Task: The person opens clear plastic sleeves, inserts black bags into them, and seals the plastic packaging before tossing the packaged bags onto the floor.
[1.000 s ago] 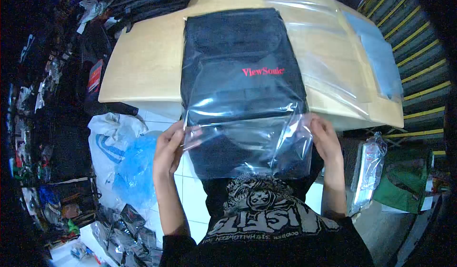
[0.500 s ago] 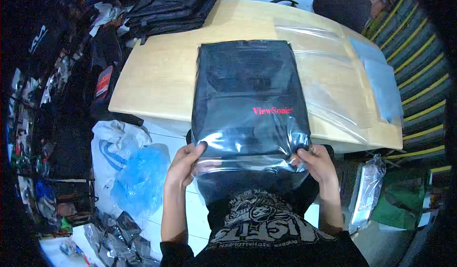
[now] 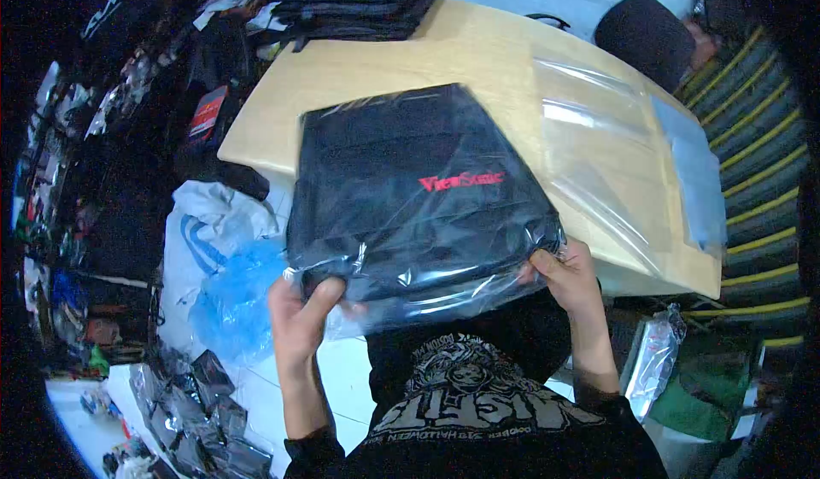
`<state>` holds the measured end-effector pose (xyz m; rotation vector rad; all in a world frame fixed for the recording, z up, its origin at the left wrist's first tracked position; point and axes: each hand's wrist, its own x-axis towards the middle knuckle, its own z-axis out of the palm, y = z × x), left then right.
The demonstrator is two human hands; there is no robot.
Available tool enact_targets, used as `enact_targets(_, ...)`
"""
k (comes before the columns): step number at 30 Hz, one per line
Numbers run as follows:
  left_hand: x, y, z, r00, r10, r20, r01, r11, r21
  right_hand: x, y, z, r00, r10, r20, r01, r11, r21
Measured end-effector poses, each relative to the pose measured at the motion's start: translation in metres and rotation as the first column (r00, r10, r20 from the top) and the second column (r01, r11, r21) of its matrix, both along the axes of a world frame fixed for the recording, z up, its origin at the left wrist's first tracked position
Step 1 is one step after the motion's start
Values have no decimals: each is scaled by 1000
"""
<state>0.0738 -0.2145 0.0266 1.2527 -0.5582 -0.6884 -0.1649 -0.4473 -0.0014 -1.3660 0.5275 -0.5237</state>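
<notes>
A flat black bag (image 3: pixel 384 172) with red "ViewSonic" lettering lies inside a clear plastic sleeve (image 3: pixel 427 305), whose loose end hangs toward my body. My left hand (image 3: pixel 303 308) grips the sleeve at the near left corner, thumb on top. At the near right corner, my right hand (image 3: pixel 562 271) pinches the plastic in the same way. The package is tilted, its left side nearer to me, and its far part is over the wooden table (image 3: pixel 504 95). Fingers under the package are partly hidden by the plastic.
Clear plastic sleeves (image 3: pixel 598 129) lie on the table's right side, beside bluish sheets (image 3: pixel 688 172). Black bags (image 3: pixel 359 5) are stacked at the far left. A white sack and a blue plastic bag (image 3: pixel 243 295) sit on the floor; a dark round-backed seat (image 3: pixel 645 39) stands behind the table.
The package has swung to the left and turned, its left corner dropping toward me. Both hands keep their hold on the plastic. The view has shifted too.
</notes>
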Motion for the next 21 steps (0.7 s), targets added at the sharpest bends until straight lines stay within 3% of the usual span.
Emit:
enact_targets(2, -11, 27, 20, 979, 201, 30, -199, 978, -60, 17, 7, 20, 993, 117, 5, -117, 992, -45)
enact_targets(4, -31, 59, 48, 912, 407, 47, -407, 913, -8, 42, 17, 41, 953, 293, 74, -291, 956, -35)
enact_targets(7, -50, 118, 55, 728, 678, 104, -679, 734, -35, 93, 42, 60, 844, 527, 103, -533, 845, 43)
enact_targets(9, -68, 145, 52, 591, 807, 6, -807, 591, -10, 124, 67, 62, 767, 638, 73, -640, 751, 161)
enact_targets(12, -80, 179, 25, 482, 847, -222, -860, 506, 61, 176, 109, 46, 689, 722, -62, -655, 657, 374)
enact_targets(13, -84, 185, 2, 380, 866, -325, -903, 423, 71, 191, 120, 31, 669, 734, -118, -635, 646, 424)
enact_targets(15, -82, 193, -44, 307, 826, -472, -856, 457, 243, 221, 129, -11, 601, 781, -172, -638, 598, 485)
enact_targets(17, -78, 207, -135, 157, 683, -713, -852, 459, 253, 243, 137, -68, 546, 806, -229, -622, 573, 534)
enact_targets(18, -83, 214, -172, 170, 550, -817, -839, 516, 172, 250, 133, -100, 480, 851, -211, -625, 501, 599)
enact_targets(19, -88, 217, -222, 139, 476, -868, -857, 497, 135, 255, 135, -128, 417, 889, -188, -622, 430, 655)
enact_targets(20, -89, 215, -247, -43, 451, -891, -857, 443, 266, 257, 147, -149, 460, 848, -263, -535, 501, 681)
enact_targets(21, -93, 213, -269, -91, 413, -906, -882, 389, 266, 257, 148, -180, 410, 858, -310, -556, 504, 661)
